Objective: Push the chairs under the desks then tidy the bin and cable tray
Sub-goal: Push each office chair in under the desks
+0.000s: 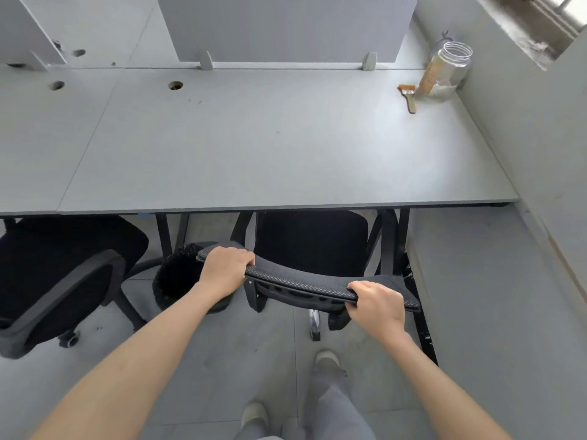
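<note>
Both hands (227, 265) (376, 304) grip chair back (301, 282); seat under desk edge (286, 207).

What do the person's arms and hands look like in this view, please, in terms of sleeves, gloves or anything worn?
Both forearms are bare right up to the bottom edge of the picture, so no sleeve shows. The left hand and right hand wear no gloves, and no ring, watch or wristband is visible on either.

Black mesh chair (305, 281): seat partly under grey desk (254, 147). Second black chair (63, 281) left, angled, partly out. Black bin (181, 277) between them.
</note>
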Available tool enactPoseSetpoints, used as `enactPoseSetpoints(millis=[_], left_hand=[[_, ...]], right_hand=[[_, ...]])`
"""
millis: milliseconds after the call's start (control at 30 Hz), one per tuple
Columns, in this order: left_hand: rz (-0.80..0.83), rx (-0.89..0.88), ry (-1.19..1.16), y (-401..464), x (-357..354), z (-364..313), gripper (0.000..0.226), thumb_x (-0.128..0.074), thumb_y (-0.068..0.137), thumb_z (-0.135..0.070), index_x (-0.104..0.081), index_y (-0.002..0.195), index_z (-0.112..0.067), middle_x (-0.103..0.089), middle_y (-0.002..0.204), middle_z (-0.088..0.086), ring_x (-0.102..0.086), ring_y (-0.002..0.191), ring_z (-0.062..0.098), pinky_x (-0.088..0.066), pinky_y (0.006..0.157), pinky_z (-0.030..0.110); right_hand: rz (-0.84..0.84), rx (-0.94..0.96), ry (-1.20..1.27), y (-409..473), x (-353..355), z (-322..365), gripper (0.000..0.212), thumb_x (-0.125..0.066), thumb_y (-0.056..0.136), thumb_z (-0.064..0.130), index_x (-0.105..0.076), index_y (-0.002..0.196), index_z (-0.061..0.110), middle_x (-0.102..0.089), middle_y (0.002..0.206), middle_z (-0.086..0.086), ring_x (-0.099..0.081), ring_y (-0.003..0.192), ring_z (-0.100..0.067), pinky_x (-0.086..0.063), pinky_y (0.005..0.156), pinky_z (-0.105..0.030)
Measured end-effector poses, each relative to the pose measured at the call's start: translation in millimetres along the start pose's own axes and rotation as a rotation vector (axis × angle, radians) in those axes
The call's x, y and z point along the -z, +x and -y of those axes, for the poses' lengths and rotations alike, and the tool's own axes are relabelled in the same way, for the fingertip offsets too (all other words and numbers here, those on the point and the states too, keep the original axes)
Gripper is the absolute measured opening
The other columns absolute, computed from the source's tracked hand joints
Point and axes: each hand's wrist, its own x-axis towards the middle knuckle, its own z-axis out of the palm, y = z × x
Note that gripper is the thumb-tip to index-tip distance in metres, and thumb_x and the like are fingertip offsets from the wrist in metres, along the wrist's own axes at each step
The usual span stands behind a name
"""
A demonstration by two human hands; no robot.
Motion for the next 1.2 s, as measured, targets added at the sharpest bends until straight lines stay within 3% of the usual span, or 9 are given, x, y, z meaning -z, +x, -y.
enactPoseSetpoints(millis=[233,367,533,633,700,800,900,1200], left_hand=[[-0.007,0.156,-0.008,27.3,-3.7,-42.6,0.024,-0.051,0.081,-0.011,-0.062,0.098,-0.024,-0.069,0.097,-0.004,-0.060,0.089,0.020,-0.036,0.071,0.029],[0.020,0.230,-0.031,35.1,-0.1,-67.8,0.026,-0.054,0.080,-0.011,-0.062,0.102,-0.022,-0.068,0.100,-0.002,-0.059,0.093,0.021,-0.037,0.075,0.029],[0.059,0.196,-0.043,36.0,7.1,-74.8,0.030,-0.059,0.082,-0.017,-0.057,0.112,-0.021,-0.065,0.110,-0.003,-0.056,0.103,0.019,-0.039,0.085,0.031],[-0.077,0.070,-0.174,26.7,7.9,-71.7,0.039,-0.069,0.076,-0.019,-0.059,0.114,-0.015,-0.064,0.114,0.000,-0.057,0.109,0.022,-0.044,0.089,0.035],[-0.195,-0.035,-0.212,19.8,1.0,-75.8,0.034,-0.075,0.069,-0.020,-0.065,0.101,-0.013,-0.069,0.101,0.001,-0.064,0.097,0.023,-0.049,0.080,0.033],[-0.303,-0.053,-0.247,11.8,-9.7,-89.3,0.027,-0.075,0.068,-0.028,-0.070,0.090,-0.013,-0.073,0.084,-0.001,-0.068,0.078,0.019,-0.049,0.073,0.029],[-0.310,0.006,-0.301,9.0,-9.0,-99.0,0.026,-0.070,0.067,-0.031,-0.073,0.085,-0.012,-0.075,0.077,0.000,-0.069,0.071,0.019,-0.050,0.071,0.028],[-0.305,-0.014,-0.427,-28.9,-20.2,-113.7,0.046,-0.048,0.079,-0.056,-0.072,0.088,-0.017,-0.073,0.083,-0.006,-0.065,0.078,0.010,-0.040,0.075,0.017]], right_hand=[[0.043,0.122,0.002,47.6,9.7,-63.0,0.017,-0.079,0.058,0.028,-0.072,0.073,0.025,-0.070,0.065,0.012,-0.066,0.059,-0.012,-0.042,0.042,-0.018],[0.097,0.160,0.008,67.6,14.9,-88.8,0.014,-0.067,0.073,0.029,-0.072,0.085,0.025,-0.072,0.080,0.010,-0.067,0.075,-0.015,-0.045,0.052,-0.023],[0.160,0.181,0.019,72.1,18.8,-94.5,0.024,-0.062,0.079,0.029,-0.068,0.102,0.024,-0.071,0.098,0.009,-0.065,0.092,-0.016,-0.048,0.066,-0.027],[0.099,0.260,0.063,66.0,22.9,-92.7,0.032,-0.073,0.071,0.023,-0.066,0.103,0.018,-0.072,0.095,0.004,-0.067,0.088,-0.020,-0.051,0.070,-0.031],[-0.020,0.291,0.091,56.1,22.5,-89.1,0.030,-0.074,0.072,0.028,-0.067,0.098,0.016,-0.072,0.090,0.004,-0.068,0.084,-0.019,-0.052,0.070,-0.031],[-0.122,0.270,0.133,40.7,16.6,-79.5,0.041,-0.048,0.088,0.048,-0.069,0.098,0.014,-0.072,0.092,0.004,-0.066,0.087,-0.015,-0.051,0.078,-0.031],[-0.145,0.247,0.175,36.2,15.6,-81.8,0.061,-0.022,0.095,0.053,-0.070,0.096,0.014,-0.072,0.090,0.004,-0.066,0.084,-0.016,-0.050,0.078,-0.029],[-0.153,0.302,0.190,15.1,20.7,-94.4,0.060,-0.023,0.096,0.050,-0.070,0.093,0.013,-0.071,0.086,0.004,-0.066,0.079,-0.016,-0.051,0.075,-0.029]])
